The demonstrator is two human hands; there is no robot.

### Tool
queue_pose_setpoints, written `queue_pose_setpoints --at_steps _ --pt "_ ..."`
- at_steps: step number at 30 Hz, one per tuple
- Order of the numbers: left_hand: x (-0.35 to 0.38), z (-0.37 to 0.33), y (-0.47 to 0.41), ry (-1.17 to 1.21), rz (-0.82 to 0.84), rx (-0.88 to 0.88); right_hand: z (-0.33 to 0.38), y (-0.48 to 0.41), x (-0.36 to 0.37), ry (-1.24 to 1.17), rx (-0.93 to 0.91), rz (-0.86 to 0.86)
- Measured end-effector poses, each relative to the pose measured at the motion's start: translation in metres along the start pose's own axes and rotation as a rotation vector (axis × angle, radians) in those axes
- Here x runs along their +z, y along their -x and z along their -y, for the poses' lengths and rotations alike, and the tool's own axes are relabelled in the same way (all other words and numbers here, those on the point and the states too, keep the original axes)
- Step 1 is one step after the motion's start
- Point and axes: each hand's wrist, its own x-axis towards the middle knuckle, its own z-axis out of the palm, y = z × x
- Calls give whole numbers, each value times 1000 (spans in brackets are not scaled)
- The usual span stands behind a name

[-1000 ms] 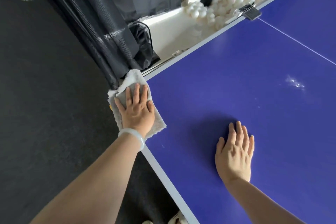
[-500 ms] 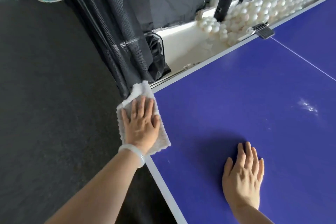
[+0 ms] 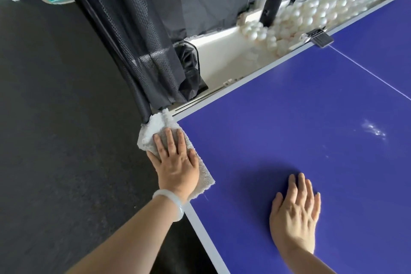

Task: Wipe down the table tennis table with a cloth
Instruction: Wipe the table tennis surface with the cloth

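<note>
The blue table tennis table (image 3: 289, 118) fills the right half of the view, with a white edge line and a white centre line. A fluffy white-grey cloth (image 3: 155, 127) lies over the table's near left corner. My left hand (image 3: 175, 162) presses flat on the cloth with straight fingers; a pale bangle sits on that wrist. Flat on the blue surface, my right hand (image 3: 295, 213) rests with its fingers together, apart from the cloth. A whitish smear (image 3: 373, 130) marks the surface to the right.
A black mesh net curtain (image 3: 124, 35) hangs right beside the corner. Behind the table's far edge a white tray (image 3: 218, 58) holds several white balls (image 3: 311, 11). A black clip (image 3: 320, 38) sits on that edge. Dark carpet (image 3: 55, 129) lies to the left.
The view has shifted, so the table corner and both hands sit lower in the frame. My left hand stays pressed on the cloth at the corner; my right hand stays flat on the table.
</note>
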Motion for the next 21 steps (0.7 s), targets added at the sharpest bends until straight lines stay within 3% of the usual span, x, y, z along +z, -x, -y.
queue_pose_setpoints --at_steps 8,12,14,18,21 --pt "-13 27 -35 -129 -15 232 -5 0 1 -17 0 57" --pt "-11 9 -20 -137 -21 140 -6 0 3 -33 -20 67" --pt "-4 -23 15 -92 -25 181 -4 1 1 -58 -22 60" --pt "12 -76 82 55 44 475 -8 0 -3 -123 -15 67" --pt "-4 -69 68 376 66 484 -13 -1 -7 -214 -24 89"
